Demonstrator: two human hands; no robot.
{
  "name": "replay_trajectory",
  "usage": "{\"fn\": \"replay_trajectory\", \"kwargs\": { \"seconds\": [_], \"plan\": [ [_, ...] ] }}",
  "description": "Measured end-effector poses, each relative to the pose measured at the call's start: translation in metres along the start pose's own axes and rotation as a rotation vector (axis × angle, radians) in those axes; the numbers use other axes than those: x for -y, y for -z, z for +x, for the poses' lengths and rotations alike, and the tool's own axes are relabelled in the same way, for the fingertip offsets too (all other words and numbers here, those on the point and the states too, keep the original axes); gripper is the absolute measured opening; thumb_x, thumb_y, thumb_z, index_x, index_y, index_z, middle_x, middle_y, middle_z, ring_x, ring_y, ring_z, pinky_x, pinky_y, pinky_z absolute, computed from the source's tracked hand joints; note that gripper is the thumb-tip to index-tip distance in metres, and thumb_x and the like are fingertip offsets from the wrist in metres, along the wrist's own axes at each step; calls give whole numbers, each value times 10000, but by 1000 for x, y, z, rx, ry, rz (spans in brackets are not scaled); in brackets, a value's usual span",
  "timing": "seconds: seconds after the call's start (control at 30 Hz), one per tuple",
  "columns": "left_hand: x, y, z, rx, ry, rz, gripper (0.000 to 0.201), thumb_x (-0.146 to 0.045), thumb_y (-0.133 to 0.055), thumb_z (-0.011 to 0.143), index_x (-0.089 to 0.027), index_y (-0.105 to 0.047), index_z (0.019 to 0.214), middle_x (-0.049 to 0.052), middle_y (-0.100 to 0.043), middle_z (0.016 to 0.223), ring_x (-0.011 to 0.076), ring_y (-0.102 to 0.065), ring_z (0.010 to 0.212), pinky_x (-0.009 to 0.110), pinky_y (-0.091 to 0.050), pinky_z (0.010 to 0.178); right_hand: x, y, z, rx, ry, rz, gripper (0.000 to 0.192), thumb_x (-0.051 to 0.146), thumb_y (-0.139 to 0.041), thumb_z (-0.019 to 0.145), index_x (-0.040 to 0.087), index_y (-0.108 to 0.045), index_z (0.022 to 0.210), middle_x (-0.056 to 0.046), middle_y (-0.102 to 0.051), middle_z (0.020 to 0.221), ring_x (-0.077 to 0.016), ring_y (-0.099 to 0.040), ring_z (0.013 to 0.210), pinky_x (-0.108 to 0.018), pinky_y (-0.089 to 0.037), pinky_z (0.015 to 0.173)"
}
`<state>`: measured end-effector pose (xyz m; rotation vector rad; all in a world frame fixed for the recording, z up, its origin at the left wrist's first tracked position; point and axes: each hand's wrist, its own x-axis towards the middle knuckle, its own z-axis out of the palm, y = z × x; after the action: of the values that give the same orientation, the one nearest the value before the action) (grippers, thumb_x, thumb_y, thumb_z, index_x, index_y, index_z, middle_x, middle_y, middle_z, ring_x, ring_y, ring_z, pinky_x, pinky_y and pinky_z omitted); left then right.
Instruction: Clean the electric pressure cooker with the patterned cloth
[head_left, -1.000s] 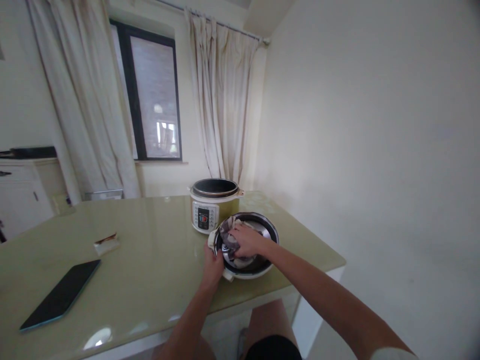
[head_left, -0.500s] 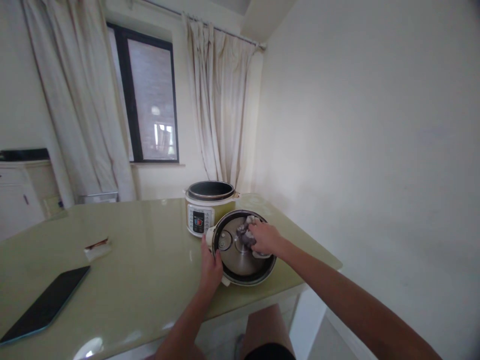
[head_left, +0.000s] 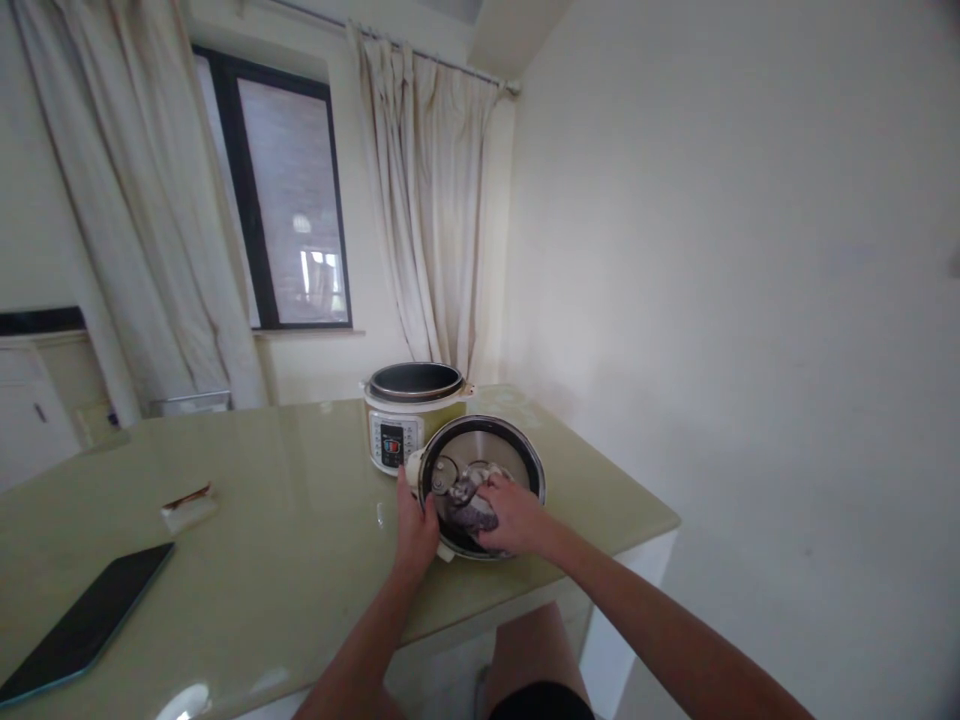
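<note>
A round pressure cooker lid (head_left: 491,448) is held tilted on the table's near right part, its metal underside facing me. My left hand (head_left: 417,520) grips the lid's left rim, thumb on the near side. Bunched in my right hand (head_left: 513,514) is a grey and white cloth (head_left: 472,505), pressed against the lower part of the lid's inner face. Just behind the lid stands the electric pressure cooker (head_left: 391,440), its top uncovered and its dark inside partly visible. The lid hides part of the cooker's right side.
The glossy green table (head_left: 300,500) carries a dark tablet (head_left: 90,620) at the left and a small packet (head_left: 187,507) with a brown strip. A white wall (head_left: 735,250) rises on the right. Curtains (head_left: 435,200) and a window (head_left: 292,200) are behind.
My right hand has moved the cloth from the upper right of the lid down and left to its lower part. My left hand keeps its grip on the rim.
</note>
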<state>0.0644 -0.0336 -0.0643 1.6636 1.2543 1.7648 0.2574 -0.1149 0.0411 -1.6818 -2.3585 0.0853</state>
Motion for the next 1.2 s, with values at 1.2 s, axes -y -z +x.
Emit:
{"fn": "replay_trajectory", "kwargs": {
  "seconds": [1.2],
  "plan": [
    [-13,8,1,7,-3,11,729,-299,-516,914,-137,-330,1600,194,-451,1634,284,-412,1544,441,-306,1298,57,-1,46,-9,29,-155,463,426,-688,831,133,-717,1189,-215,-672,1267,-346,-670,1129,-441,-576,929]
  ]
}}
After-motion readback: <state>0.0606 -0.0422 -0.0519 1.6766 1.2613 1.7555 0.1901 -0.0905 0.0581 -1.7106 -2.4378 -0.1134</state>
